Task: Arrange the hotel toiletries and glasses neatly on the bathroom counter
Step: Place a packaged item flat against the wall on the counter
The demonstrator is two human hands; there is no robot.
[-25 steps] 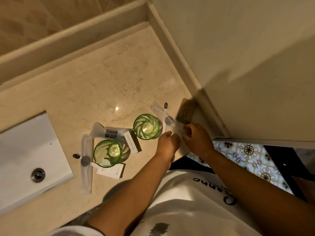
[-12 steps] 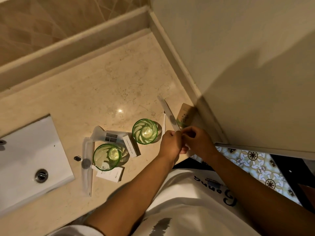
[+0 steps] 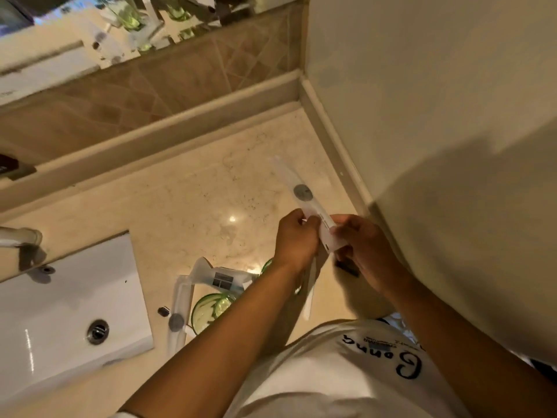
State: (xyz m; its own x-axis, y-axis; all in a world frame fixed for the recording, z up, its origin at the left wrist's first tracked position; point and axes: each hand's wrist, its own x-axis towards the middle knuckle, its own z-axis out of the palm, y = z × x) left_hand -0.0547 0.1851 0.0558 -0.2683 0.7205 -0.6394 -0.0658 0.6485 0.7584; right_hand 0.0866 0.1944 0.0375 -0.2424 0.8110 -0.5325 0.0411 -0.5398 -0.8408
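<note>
Both hands hold a long clear plastic toothbrush packet [image 3: 297, 188] above the marble counter [image 3: 180, 203] near the right wall. My left hand [image 3: 294, 239] pinches its near end from the left, and my right hand [image 3: 358, 245] pinches the white labelled end from the right. A toothbrush [image 3: 309, 294] hangs down below the hands. One green glass [image 3: 209, 307] stands by my left forearm; the rim of a second green glass [image 3: 266, 265] peeks out behind my left wrist. A white tube [image 3: 221, 276] and another toothbrush packet [image 3: 179, 315] lie beside the glasses.
A white sink [image 3: 69, 312] with a metal drain [image 3: 97, 330] fills the lower left, a tap [image 3: 21, 239] above it. A raised ledge [image 3: 168, 131] and a mirror [image 3: 105, 28] run along the back. The wall [image 3: 437, 146] closes the right side.
Both hands have lifted the toothbrush packet off the counter, up and away from the glasses. The view has tilted up, so the mirror shows and the right glass is mostly hidden.
</note>
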